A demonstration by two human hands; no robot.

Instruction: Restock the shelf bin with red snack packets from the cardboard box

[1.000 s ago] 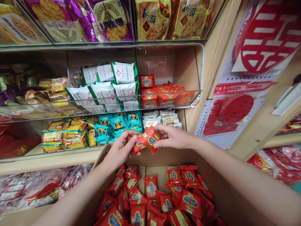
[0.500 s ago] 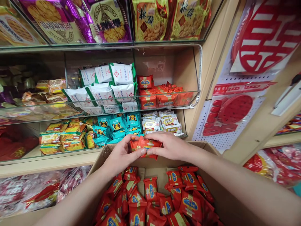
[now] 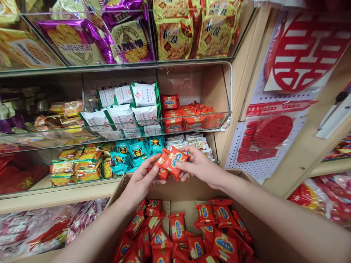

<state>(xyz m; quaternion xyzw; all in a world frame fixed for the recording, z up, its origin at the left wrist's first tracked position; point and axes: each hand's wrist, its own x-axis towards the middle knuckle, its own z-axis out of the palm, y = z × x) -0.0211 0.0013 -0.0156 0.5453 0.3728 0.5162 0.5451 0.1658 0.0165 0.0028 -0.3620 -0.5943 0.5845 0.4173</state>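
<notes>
Pinched in the left hand (image 3: pixel 142 179), thumb over the front and fingers around the back: at least one small red packet (image 3: pixel 162 174), wrapped in shiny, crinkled film. Grasped in the right hand (image 3: pixel 201 166), thumb pressed near a corner: a second packet (image 3: pixel 173 163) of the same red, pillow-shaped, with a gold band and a blue label, tilted and overlapping the first. Held up together in front of the shelves, near the far wall of an open box (image 3: pixel 197 188) of stiff, matte brown cardboard. Down inside the box: a loose heap (image 3: pixel 224 246) of matching packets, plump, glossy and creased, lying at many angles.

Behind a smooth, clear shelf front: neatly stacked red packets (image 3: pixel 193 118), and beside them puffy white bags (image 3: pixel 145 95) with green edges. Lower down: crinkled teal packets (image 3: pixel 138 149), flattish yellow packets (image 3: pixel 88 165) to their left, and small white packets (image 3: pixel 197 141), partly hidden by the right hand. Up above: large, glossy purple bags (image 3: pixel 131 40). Off to the right, on a white pegboard (image 3: pixel 256 167) of small round holes: a flat, round red cut-out (image 3: pixel 274 129) in clear plastic.
</notes>
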